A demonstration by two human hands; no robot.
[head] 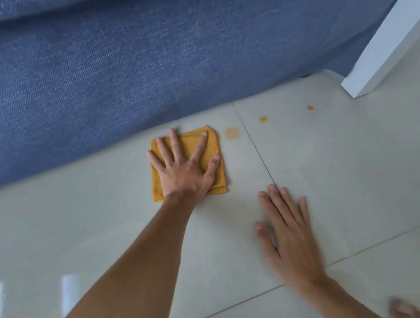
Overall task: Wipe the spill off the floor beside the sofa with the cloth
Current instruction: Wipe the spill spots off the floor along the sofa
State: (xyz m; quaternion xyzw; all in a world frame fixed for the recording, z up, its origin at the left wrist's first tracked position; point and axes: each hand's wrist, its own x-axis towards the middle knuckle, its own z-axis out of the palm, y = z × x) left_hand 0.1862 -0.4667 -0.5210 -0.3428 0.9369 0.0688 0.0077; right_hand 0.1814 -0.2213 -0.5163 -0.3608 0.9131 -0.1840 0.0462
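A folded orange cloth (213,146) lies flat on the pale tiled floor, close to the blue sofa's lower edge. My left hand (185,166) presses down on it with fingers spread. Just right of the cloth sits a faint orange spill patch (232,133), and two smaller orange drops (263,119) (310,107) lie further right. My right hand (287,231) rests flat on the bare floor nearer to me, fingers together, holding nothing.
The blue sofa (133,61) fills the upper part of the view. A white furniture leg or panel (388,40) slants down at the upper right. Grout lines (260,156) cross the glossy tiles.
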